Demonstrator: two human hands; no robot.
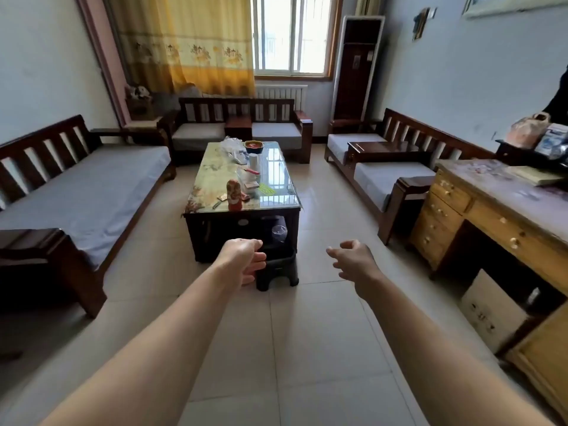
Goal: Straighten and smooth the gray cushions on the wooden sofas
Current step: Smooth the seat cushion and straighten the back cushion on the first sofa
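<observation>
A tiled floor (307, 348) fills the lower half of the frame, with two bare forearms reaching forward over it from the bottom edge. The left hand (242, 259) sits just left of center, fingers (256, 265) loosely curled and grasping nothing. The right hand (353, 259) sits just right of center, fingers (333, 252) relaxed and spread, also grasping nothing. Both hands are well apart from every sofa.

Just beyond the left hand a small dark stool (278, 272) stands against the near end of the coffee table (242, 179), whose glass surface carries a red figurine (234, 195), a white cup (253, 161) and a bowl (254, 146). At the right edge stands a light wooden desk (491, 216).

At the left of the frame a long gray cushion (83, 192) lies flat on a dark wooden sofa (40, 149). At the right, two gray cushions (387, 176) lie on another wooden sofa (430, 139), split by a wooden armrest tray (381, 147). At the far center, a third sofa (236, 109) holds two more gray seat cushions (276, 132) under a yellow curtain (190, 44) and window (292, 35).
</observation>
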